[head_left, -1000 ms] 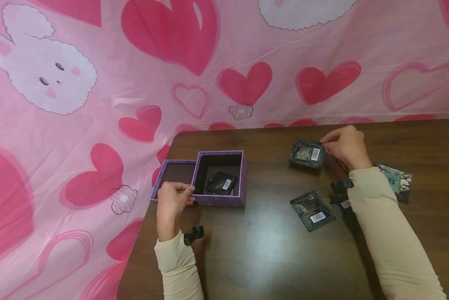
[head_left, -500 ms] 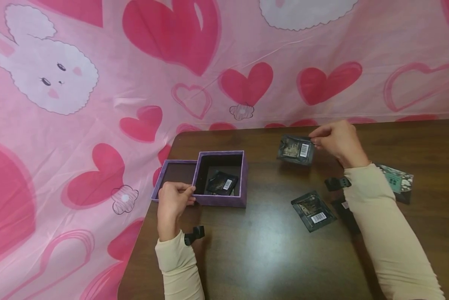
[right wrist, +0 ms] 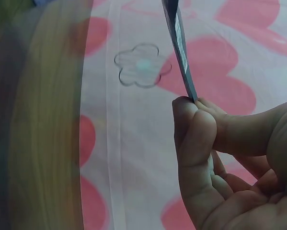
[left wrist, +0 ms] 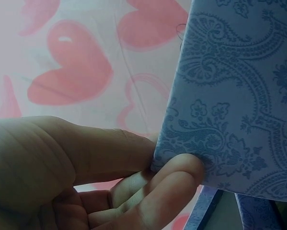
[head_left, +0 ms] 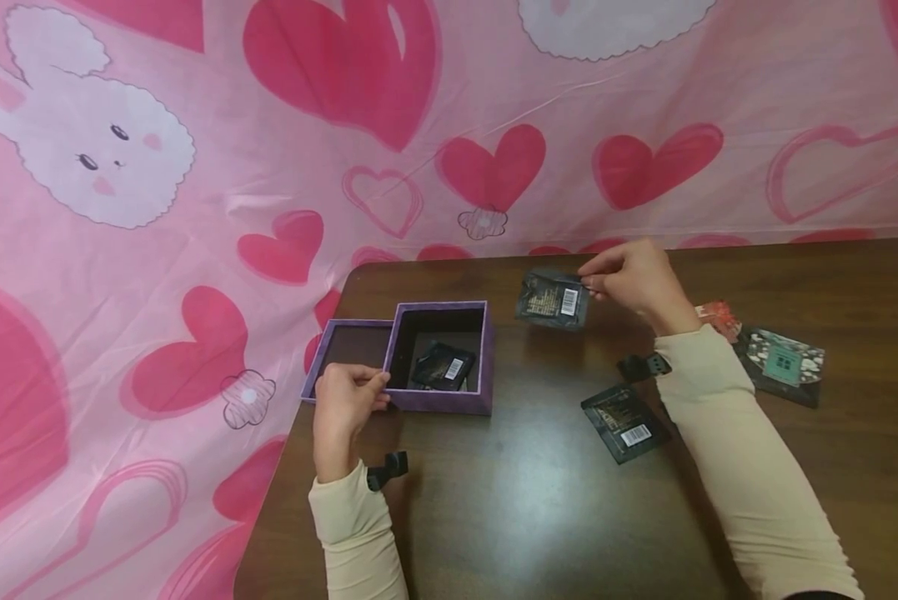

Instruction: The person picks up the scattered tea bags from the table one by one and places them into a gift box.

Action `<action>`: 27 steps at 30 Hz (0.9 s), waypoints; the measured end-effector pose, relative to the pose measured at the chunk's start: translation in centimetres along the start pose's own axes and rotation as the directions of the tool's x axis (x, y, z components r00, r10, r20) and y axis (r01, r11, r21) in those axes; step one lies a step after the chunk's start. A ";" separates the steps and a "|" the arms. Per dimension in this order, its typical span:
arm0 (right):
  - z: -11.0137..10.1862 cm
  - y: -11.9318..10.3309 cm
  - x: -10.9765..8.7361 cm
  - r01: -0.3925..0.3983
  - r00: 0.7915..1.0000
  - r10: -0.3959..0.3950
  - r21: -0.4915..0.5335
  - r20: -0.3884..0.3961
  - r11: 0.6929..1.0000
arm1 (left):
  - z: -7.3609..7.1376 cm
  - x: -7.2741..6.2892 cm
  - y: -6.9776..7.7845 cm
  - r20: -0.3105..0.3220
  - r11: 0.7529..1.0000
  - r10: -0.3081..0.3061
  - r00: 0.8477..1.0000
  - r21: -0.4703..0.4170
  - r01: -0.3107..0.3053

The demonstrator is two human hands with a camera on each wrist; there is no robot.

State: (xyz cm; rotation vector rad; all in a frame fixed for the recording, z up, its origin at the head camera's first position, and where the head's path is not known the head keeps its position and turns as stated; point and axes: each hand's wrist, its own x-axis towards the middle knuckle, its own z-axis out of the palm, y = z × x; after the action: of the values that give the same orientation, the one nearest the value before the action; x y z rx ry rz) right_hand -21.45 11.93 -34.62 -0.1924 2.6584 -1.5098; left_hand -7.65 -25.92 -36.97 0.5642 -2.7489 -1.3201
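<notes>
My right hand [head_left: 636,279] pinches a flat black sachet [head_left: 549,300] by its right edge, holding it above the table to the right of a purple box. The right wrist view has the sachet [right wrist: 181,52] edge-on between thumb and fingertips. At the front left corner of the open purple box [head_left: 441,402], my left hand [head_left: 343,404] pinches the wall; the left wrist view shows the box's paisley side [left wrist: 234,100] between thumb and fingers. Inside lies another black sachet [head_left: 444,365] with a barcode label.
The box's shallow lid [head_left: 354,354] lies against its left side. On the brown table [head_left: 524,517] are a black sachet [head_left: 621,422], a green-labelled floral packet [head_left: 786,367] and a reddish packet [head_left: 721,318], partly behind the right arm. A pink heart-print cloth [head_left: 569,100] hangs behind.
My right hand has carried the sachet leftward toward the box, uncovering the reddish packet and more of the green-labelled one. The left hand stays at the box corner.
</notes>
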 end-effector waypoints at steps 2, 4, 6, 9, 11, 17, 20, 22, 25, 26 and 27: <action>0.6 -0.4 0.1 0.021 1.000 -0.022 0.014 0.019 1.000 | -0.1 0.0 -0.1 -0.003 1.000 -0.002 1.000 0.001 0.002; 1.1 -0.8 0.2 0.031 0.999 -0.032 0.024 0.041 0.999 | -0.1 -0.1 -0.1 -0.003 1.000 -0.003 1.000 0.000 0.003; 1.4 -1.2 0.3 0.038 0.998 -0.039 0.030 0.051 0.999 | -0.2 -0.1 -0.1 0.000 1.000 0.003 1.000 -0.001 -0.003; 2.1 -1.8 0.4 0.046 0.997 -0.049 0.049 0.065 0.998 | -0.3 -0.1 -0.2 -0.003 1.000 0.014 1.000 0.001 -0.014; 2.6 -2.3 0.5 0.047 0.996 -0.052 0.068 0.078 0.997 | -0.3 -0.1 -0.2 -0.012 1.000 0.013 1.000 0.002 -0.013; 4.4 -3.4 0.5 0.018 0.994 -0.028 0.089 0.110 0.996 | -0.1 0.0 0.0 0.008 1.000 0.016 1.000 -0.011 -0.016; 5.8 -4.2 0.5 0.027 0.992 -0.037 0.085 0.119 0.996 | -0.1 0.0 0.0 0.008 1.000 0.021 1.000 -0.002 -0.021; 6.9 -4.8 0.5 0.059 0.990 -0.068 0.077 0.124 0.995 | -0.2 0.0 0.0 -0.003 1.000 0.015 1.000 0.003 -0.015; 8.5 -5.8 0.4 0.103 0.984 -0.112 0.072 0.136 0.992 | -0.2 0.0 0.0 -0.005 1.000 0.011 1.000 -0.004 -0.011; 8.9 -6.1 0.3 0.116 0.982 -0.124 0.066 0.141 0.991 | -0.2 0.0 0.0 -0.002 1.000 0.012 1.000 -0.007 -0.012; 9.3 -6.4 0.2 0.122 0.981 -0.130 0.062 0.147 0.991 | -0.2 0.0 0.0 0.000 1.000 0.013 1.000 -0.008 -0.013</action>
State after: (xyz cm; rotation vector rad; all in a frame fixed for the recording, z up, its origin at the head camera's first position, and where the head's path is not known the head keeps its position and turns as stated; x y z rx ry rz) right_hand -20.02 0.74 -33.91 -0.4608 2.5280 -1.5318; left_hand -7.57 -26.06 -36.84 0.5446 -2.7416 -1.3271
